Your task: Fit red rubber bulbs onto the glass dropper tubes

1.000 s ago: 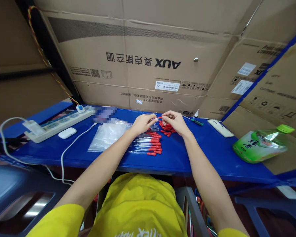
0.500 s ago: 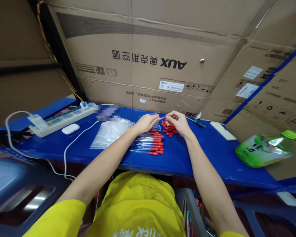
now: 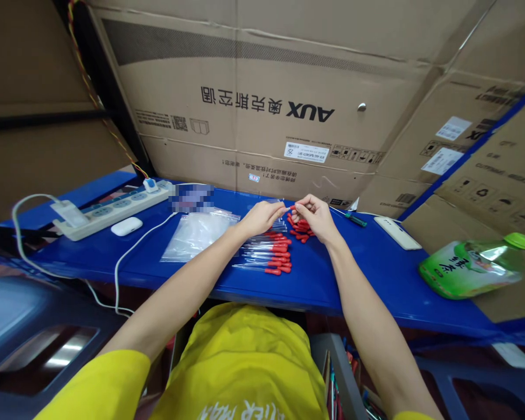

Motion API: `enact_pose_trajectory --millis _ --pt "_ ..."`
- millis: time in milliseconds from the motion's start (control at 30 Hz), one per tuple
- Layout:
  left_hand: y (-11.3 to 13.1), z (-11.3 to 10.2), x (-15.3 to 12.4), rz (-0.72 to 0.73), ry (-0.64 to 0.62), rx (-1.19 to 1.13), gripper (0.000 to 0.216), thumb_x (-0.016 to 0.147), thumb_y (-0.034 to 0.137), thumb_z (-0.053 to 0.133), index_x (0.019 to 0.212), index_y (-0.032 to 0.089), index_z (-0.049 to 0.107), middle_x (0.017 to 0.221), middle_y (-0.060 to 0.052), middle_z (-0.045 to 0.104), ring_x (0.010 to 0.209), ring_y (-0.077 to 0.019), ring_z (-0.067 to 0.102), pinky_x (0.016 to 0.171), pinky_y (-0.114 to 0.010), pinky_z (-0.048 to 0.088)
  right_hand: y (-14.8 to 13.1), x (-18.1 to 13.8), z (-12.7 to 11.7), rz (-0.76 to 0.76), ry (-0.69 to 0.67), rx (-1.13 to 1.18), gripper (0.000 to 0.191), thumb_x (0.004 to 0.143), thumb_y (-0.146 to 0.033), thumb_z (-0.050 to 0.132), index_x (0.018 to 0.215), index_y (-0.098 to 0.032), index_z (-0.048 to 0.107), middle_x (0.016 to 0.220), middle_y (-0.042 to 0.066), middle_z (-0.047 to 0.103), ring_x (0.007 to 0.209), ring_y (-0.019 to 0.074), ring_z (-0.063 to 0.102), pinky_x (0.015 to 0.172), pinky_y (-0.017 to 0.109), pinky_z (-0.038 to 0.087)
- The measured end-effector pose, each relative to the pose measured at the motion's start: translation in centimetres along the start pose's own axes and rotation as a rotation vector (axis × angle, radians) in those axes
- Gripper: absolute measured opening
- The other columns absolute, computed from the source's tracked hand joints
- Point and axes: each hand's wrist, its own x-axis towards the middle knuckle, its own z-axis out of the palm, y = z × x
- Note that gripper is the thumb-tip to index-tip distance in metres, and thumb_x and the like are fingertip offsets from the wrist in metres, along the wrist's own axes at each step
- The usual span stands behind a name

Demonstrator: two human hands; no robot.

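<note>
My left hand pinches a thin clear tube above the blue table. My right hand pinches a small red cap at that tube's right end, so the two hands almost meet. Below the hands lies a row of clear tubes with red caps. A heap of loose red caps sits under my right hand. Uncapped clear tubes lie just behind the capped row.
Clear plastic bags lie left of the tubes. A white power strip, a white case and a cable are at the far left. A green-handled tool, a white phone and a green bottle lie right. Cardboard boxes wall the back.
The hands stay together at the tube and cap, hardly shifting. The view has moved slightly, so everything sits a little further right and the bottle lower.
</note>
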Motion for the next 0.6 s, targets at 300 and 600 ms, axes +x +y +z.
enact_pose_trajectory --millis 300,600 --pt "-0.1 0.1 -0.1 -0.003 0.003 0.031 0.05 0.114 0.047 0.029 0.093 0.019 0.065 0.079 -0.006 0.07 0.073 -0.0203 0.066 0.068 -0.029 0.036 0.0 -0.1 0.3 -0.029 0.0 -0.046 0.054 0.074 -0.072 0.085 0.086 -0.024 0.063 0.071 0.002 0.073 0.059 0.0166 0.068 0.061 0.031 0.06" --pt "0.9 -0.1 0.0 -0.057 0.045 -0.028 0.046 0.113 0.047 0.036 0.089 0.019 0.064 0.079 -0.005 0.07 0.07 -0.0178 0.063 0.066 -0.028 0.034 -0.6 0.1 0.1 -0.08 -0.008 -0.085 0.048 0.081 -0.07 0.08 0.09 -0.025 0.065 0.07 0.0 0.069 0.059 0.0164 0.066 0.059 0.031 0.057"
